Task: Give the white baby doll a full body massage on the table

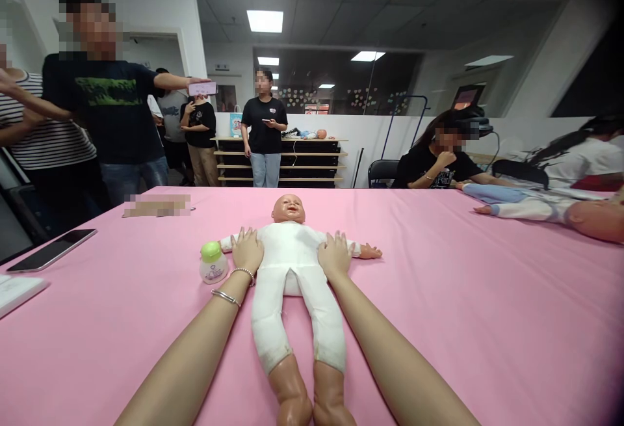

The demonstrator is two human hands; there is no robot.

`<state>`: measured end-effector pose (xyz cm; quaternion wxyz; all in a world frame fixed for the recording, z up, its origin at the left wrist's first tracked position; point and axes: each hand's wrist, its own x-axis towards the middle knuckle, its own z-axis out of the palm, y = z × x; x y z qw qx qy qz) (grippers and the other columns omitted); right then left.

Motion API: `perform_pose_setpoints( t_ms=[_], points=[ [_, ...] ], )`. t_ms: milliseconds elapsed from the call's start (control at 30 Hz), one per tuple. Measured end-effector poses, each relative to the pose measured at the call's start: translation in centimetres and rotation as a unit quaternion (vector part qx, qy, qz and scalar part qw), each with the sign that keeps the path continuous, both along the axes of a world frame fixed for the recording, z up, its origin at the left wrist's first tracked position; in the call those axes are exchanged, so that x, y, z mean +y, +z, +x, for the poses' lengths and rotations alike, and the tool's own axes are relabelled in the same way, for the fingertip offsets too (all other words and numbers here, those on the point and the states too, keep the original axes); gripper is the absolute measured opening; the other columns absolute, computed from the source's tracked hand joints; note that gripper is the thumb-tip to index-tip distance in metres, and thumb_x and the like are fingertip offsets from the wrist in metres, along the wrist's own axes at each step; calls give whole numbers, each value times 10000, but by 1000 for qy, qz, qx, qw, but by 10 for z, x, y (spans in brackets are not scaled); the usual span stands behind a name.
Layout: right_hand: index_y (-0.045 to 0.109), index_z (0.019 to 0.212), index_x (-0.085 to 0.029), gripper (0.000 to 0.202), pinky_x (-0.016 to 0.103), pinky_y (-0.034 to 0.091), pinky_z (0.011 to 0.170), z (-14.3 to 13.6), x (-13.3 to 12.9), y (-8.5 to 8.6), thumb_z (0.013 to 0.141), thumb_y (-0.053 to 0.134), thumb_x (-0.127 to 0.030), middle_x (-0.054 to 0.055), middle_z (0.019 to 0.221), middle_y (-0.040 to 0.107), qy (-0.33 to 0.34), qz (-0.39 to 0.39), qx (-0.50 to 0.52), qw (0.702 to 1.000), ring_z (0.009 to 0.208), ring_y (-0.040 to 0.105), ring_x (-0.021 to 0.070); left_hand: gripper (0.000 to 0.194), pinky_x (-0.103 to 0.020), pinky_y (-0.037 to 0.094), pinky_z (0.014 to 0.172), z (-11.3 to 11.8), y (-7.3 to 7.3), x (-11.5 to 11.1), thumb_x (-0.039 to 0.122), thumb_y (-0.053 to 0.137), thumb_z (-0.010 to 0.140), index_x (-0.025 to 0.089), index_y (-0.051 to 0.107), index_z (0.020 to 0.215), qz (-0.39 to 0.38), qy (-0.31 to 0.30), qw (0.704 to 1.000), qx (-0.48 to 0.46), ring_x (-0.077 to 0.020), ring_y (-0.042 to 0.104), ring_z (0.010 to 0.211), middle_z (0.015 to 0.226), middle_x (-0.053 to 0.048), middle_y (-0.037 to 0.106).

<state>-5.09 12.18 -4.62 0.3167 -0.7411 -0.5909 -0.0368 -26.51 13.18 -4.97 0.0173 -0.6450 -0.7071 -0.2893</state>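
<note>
A baby doll (291,247) with a white cloth body lies on its back on the pink tablecloth (419,322), its head away from me and its feet toward me. My left hand (247,250) rests on the doll's arm at the left side of its chest, fingers apart. On the other side my right hand (335,253) lies over the other arm near the shoulder, its fingers also spread. Neither hand grips anything. Just left of my left hand stands a small white bottle (213,270) with a green cap.
At the left are a phone (53,250), a white object (19,292) and a brown item (156,205). Another doll (536,208) lies at the far right. Several people stand or sit beyond the table, one holding out a phone (202,88).
</note>
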Motion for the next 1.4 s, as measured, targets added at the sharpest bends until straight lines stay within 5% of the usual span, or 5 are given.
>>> perform_pose_setpoints(
  t_ms=[133,333,633,900,1400],
  points=[
    [467,1269,-54,496,478,100,1103,2,-2,3,799,339,-149,161,1439,305,-20,83,40,996,1352,228,239,437,-480,139,1122,-3,1,-1,174,363,819,150,543,1216,63,39,996,-39,-228,303,1320,1346,-68,469],
    [484,1271,-195,461,433,147,1110,1,5,2,884,237,-227,30,1382,429,253,30,55,966,1319,314,151,465,-401,183,1123,1,4,2,273,268,908,185,405,1344,48,-144,987,-53,-174,261,1346,1416,-26,376],
    [468,1271,-30,477,507,69,1093,0,-1,1,888,309,-265,187,1420,327,-51,44,8,998,1353,216,276,464,-559,57,1100,1,2,-4,240,317,865,153,487,1288,16,59,998,4,-263,168,1371,1420,-59,366],
    [426,1318,-136,494,391,163,1107,2,3,3,930,152,-272,65,1383,426,209,-5,14,978,1294,350,148,468,-494,135,1115,1,3,1,280,227,916,208,410,1341,12,-84,996,10,-193,299,1329,1396,-33,404],
    [478,1253,-14,500,527,95,1077,1,-1,-2,830,329,-234,177,1397,373,-79,11,-35,996,1340,227,287,485,-577,122,1066,0,4,-10,271,378,813,119,502,1257,22,123,992,17,-296,210,1349,1397,-170,369]
  ],
)
